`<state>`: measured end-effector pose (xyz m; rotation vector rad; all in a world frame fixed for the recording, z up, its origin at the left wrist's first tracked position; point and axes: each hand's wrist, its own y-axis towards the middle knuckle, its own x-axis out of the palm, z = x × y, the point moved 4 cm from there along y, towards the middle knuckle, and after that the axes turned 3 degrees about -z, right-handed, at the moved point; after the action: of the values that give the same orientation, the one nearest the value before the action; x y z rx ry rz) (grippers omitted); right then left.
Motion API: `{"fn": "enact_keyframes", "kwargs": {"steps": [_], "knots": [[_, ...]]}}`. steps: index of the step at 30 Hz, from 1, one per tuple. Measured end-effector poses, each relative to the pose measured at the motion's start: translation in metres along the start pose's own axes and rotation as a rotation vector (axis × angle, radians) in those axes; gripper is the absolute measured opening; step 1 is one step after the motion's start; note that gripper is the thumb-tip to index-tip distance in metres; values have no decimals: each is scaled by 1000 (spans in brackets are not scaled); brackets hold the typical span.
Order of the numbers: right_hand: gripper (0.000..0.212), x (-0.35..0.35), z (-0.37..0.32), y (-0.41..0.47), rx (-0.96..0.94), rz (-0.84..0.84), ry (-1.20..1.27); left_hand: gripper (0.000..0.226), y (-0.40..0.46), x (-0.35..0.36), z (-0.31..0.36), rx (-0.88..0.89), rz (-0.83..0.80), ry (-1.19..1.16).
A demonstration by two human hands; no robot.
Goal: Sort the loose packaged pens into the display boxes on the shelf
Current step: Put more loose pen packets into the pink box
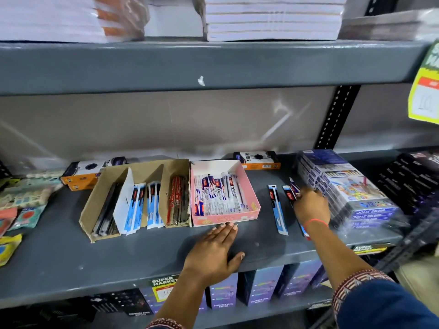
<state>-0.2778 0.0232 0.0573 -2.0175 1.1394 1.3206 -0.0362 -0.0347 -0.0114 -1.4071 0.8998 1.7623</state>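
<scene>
Left hand point(215, 248) rests flat on the shelf point(71, 252), grip spread, fingertips touching the pink display box point(251, 211). At 3 o'clock, right hand point(310, 206) pinches loose packaged pens point(291, 194); one blue-packaged pen point(278, 208) lies unsorted. The cardboard display box point(92, 210) looks mostly filled, so nearly done.

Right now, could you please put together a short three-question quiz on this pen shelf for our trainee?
1. True or false: the left hand lies flat on the shelf, its fingers at the front of the pink box.
2. Multiple choice: the right hand is on A) the red pens in the cardboard box, B) loose packaged pens beside the stacked colour sets, C) the notebooks above.
3. Which loose pen lies alone between the pink box and the right hand?

Key: 1 true; 2 B; 3 the blue-packaged pen.
</scene>
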Motion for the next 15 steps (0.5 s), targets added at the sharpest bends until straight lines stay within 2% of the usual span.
{"fn": "enact_keyframes", "kwargs": {"steps": [7, 15], "knots": [[31, 9, 19, 13, 118, -86, -80, 67, 1, 2, -2, 30, 6, -43], [31, 10, 29, 28, 225, -155, 104, 67, 0, 1, -2, 25, 1, -75]]}}
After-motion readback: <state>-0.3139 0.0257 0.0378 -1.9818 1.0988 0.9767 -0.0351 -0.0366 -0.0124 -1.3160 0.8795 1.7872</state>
